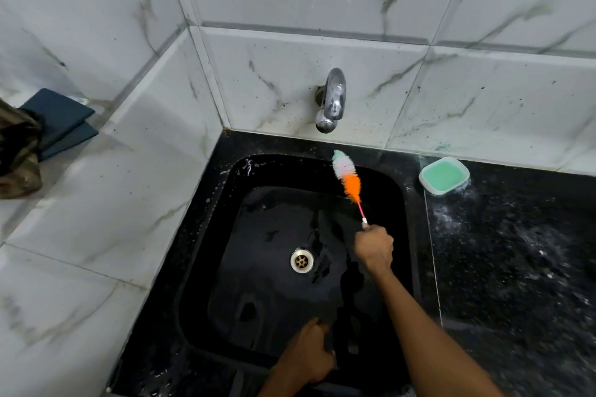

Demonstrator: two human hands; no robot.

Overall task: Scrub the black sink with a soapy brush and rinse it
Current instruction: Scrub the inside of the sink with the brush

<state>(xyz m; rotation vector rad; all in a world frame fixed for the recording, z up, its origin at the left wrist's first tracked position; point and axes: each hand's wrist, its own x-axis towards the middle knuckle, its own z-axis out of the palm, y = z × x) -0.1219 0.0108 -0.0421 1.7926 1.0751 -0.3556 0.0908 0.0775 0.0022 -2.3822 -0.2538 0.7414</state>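
Black sink (225, 203) set into a dark speckled counter (516, 251), wet and glossy inside, with white suds flecking its far-left rim. Round metal drain (302, 260) near the middle of the basin floor. Right hand (374, 248) over the basin's right half, fingers curled round the handle end of a slim brush (350, 182). Pink wire stem rising from the fist up and to the left; bristles orange nearest the hand, then white, then pale green at the tip. Tip at the sink's back rim, just below the chrome tap (332, 100) mounted on the marble-patterned wall; contact with the rim impossible to judge. Left hand (306, 354) at the near edge of the sink, fingers bent over the rim, gripping it. The 2 hands well apart, 1 at the front edge, 1 reaching toward the back. On the counter to the right of the sink, close to the wall, a white dish (444, 175) with green soap. On the white ledge at far left, 2 dark blue flat pieces (61, 119) stacked beside a camouflage-patterned cloth (17, 155).
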